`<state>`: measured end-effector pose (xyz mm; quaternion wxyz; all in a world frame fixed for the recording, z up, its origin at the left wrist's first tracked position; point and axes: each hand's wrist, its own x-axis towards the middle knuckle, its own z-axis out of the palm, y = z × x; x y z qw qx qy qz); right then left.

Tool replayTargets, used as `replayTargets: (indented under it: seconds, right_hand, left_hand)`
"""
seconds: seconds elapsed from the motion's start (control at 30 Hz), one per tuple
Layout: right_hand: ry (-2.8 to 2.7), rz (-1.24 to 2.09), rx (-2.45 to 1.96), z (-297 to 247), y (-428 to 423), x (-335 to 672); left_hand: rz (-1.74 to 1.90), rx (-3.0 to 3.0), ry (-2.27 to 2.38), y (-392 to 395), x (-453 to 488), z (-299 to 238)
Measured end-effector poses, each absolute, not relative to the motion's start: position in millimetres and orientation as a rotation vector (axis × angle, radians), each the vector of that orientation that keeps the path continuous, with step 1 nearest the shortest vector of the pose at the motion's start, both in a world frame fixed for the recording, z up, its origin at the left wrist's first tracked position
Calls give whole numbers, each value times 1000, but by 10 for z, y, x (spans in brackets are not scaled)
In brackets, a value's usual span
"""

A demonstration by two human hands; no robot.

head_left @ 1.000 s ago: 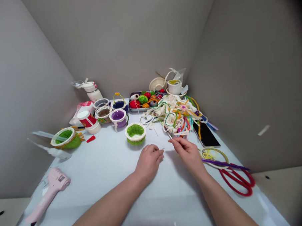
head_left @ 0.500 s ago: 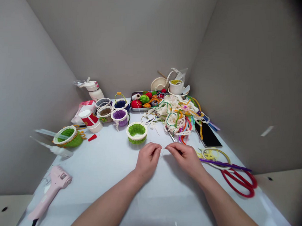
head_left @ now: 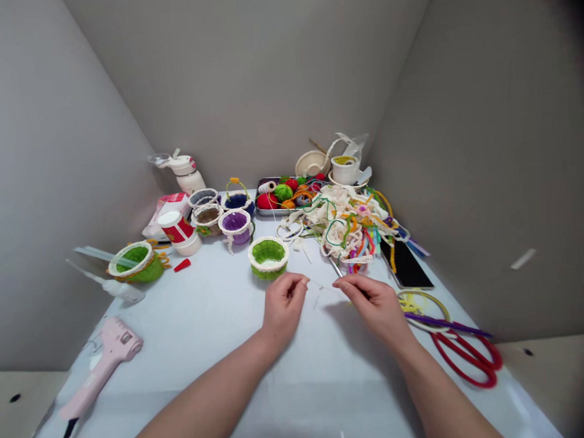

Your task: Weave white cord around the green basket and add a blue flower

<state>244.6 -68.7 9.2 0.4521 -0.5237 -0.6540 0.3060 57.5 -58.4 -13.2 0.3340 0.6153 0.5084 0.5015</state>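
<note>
Over the middle of the table, my left hand (head_left: 283, 307) pinches one end of a thin white thread (head_left: 320, 285) between thumb and finger. The other end is in the pinch of my right hand (head_left: 376, 306), and the short length between them is pulled nearly straight. Just beyond my left hand stands a small green woven basket (head_left: 268, 257) with a white rim, touched by neither hand. Past my right hand the tip of a silver tool (head_left: 335, 267) sticks out, the rest of it hidden.
A pink glue gun (head_left: 102, 366) lies at the left, near a green basket (head_left: 144, 269). Red-handled scissors (head_left: 467, 356) and a dark phone (head_left: 409, 265) are at the right. Behind are a yarn heap (head_left: 344, 210), a tray of yarn balls (head_left: 278, 212) and several small baskets.
My hands have drawn apart, the right one moving to the right, so more thread shows between them. The whole view has shifted slightly.
</note>
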Motion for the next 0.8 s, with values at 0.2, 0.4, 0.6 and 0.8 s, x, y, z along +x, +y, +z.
replayTargets:
  seconds: [0.2,0.4,0.6,0.8]
  right_hand:
    - [-1672,828,-1273,127,-706,2408]
    - [-1780,834,-1261,143,-710,2377]
    - [-1855,758,-1291,89,-701,2403]
    - [-1885,713,-1331,73,-700,2451]
  left_hand:
    - [1270,1761,1047,-627,611,-160]
    - [1266,1829,1072,-629,611,-123]
    - [1196,1778,1189,-644,614,-93]
    - [1175,1682,1243,-619,626,-140]
